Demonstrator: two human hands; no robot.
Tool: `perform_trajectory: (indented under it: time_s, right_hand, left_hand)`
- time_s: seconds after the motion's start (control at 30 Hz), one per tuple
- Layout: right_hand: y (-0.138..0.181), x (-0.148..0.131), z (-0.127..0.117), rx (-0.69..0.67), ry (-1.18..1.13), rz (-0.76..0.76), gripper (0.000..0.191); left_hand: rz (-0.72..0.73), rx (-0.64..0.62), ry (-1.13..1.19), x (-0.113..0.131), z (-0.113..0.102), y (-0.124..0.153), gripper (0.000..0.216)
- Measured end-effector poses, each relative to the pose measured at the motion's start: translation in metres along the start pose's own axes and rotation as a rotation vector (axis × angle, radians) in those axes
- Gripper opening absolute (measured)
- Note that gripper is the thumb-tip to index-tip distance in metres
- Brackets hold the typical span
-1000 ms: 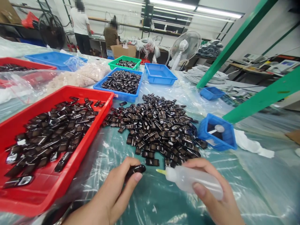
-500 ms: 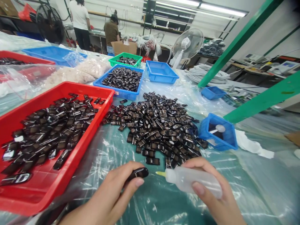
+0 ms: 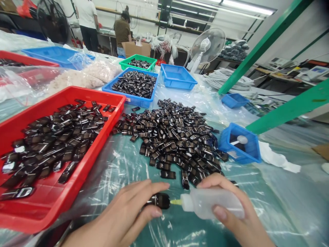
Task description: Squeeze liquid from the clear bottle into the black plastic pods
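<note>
My left hand (image 3: 128, 212) pinches a small glossy black part (image 3: 160, 200) low in the middle of the view. My right hand (image 3: 231, 209) grips a soft translucent squeeze bottle (image 3: 210, 203) lying sideways; its yellow nozzle (image 3: 175, 202) touches the end of the black part. Just beyond both hands a big loose heap of the same black parts (image 3: 172, 137) lies on the plastic-covered table. To the left, a red tray (image 3: 102, 135) holds several more of them.
A small blue bin (image 3: 250, 151) with a white-tipped tool sits right of the heap, a white cloth (image 3: 276, 158) beside it. Farther back stand blue trays (image 3: 177, 76), a green tray (image 3: 138, 63), bagged material, a fan (image 3: 207, 44). Green beams slant at right. Two people work far back.
The left hand has turned the black part and brought it to the bottle's nozzle; the gap between part and nozzle has closed. The view has tilted slightly.
</note>
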State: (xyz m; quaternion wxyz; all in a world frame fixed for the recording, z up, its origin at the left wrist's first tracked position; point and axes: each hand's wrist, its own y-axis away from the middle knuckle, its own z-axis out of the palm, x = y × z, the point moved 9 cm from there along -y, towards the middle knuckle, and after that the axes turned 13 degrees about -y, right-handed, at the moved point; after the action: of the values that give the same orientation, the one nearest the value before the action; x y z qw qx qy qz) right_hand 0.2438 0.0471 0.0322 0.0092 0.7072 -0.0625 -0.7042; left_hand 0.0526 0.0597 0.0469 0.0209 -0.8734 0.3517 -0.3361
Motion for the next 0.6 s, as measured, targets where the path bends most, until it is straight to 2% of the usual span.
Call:
perform_trajectory:
  time_s: [0.2,0.37,0.6]
  right_hand:
    - [0.0007,0.0003,-0.0008,-0.002,-0.015,0.053,0.043]
    - [0.0013,-0.0014,-0.0011,0.004,0.004,0.033,0.044]
    - [0.0033,-0.0014,-0.004,0.049,0.0,-0.003,0.041]
  left_hand:
    - [-0.005,0.003,-0.115,-0.004,0.0046,0.0094,0.033]
    - [0.112,0.084,-0.018,-0.0013,0.0066,0.0075,0.032]
    - [0.098,0.072,0.004,0.0018,0.0014,0.0051,0.03]
